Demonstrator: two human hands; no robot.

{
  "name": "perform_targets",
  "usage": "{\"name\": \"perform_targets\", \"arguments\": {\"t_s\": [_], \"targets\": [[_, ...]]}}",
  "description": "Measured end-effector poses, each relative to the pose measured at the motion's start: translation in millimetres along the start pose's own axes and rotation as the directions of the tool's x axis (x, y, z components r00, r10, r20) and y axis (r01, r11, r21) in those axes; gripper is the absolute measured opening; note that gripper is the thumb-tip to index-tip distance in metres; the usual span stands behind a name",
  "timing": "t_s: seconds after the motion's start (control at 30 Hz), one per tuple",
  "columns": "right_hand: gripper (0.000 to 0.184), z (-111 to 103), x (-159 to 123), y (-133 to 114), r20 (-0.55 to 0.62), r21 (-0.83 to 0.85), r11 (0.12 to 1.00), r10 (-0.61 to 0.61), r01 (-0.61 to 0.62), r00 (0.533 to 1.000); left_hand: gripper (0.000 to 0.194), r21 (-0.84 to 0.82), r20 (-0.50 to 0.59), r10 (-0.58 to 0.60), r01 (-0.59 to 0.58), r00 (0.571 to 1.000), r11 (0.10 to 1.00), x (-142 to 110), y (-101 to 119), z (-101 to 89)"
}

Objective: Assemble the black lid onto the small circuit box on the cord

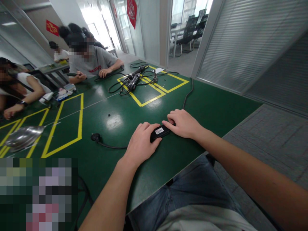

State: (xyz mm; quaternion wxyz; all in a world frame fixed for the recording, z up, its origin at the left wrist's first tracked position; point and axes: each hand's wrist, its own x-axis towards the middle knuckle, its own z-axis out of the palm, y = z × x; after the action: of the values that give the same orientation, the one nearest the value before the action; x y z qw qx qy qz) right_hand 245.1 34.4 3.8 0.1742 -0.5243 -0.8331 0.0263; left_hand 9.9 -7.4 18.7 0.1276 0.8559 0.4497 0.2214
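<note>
A black power adapter (166, 132) with a small white label lies at the table's near edge, between my two hands. My left hand (143, 141) grips its left end, thumb on the near side and fingers over the far side. Curled fingers of my right hand (183, 124) close on its right end, hiding that end and the start of the cord there. From under my left hand a black cord runs left to a black plug (95, 137) on the table. On the other side a dark cable (188, 95) leads away from my right hand toward the far edge.
On the green table (226, 106), yellow tape outlines (80, 123) mark areas. Black tools with tangled cables (134, 78) lie at the far side. A shiny metal bowl (24, 137) sits at left. A co-worker in a grey shirt (92, 62) works across the table; others sit farther left.
</note>
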Motion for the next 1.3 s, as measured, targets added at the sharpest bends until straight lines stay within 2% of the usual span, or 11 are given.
{"name": "perform_targets", "arguments": {"t_s": [1.3], "targets": [[0.045, 2.1, -0.8, 0.5, -0.005, -0.025, 1.0, -0.008, 0.008, 1.0, 0.039, 0.056, 0.012, 0.014, -0.014, 1.0, 0.998, -2.2, 1.8, 1.4]]}}
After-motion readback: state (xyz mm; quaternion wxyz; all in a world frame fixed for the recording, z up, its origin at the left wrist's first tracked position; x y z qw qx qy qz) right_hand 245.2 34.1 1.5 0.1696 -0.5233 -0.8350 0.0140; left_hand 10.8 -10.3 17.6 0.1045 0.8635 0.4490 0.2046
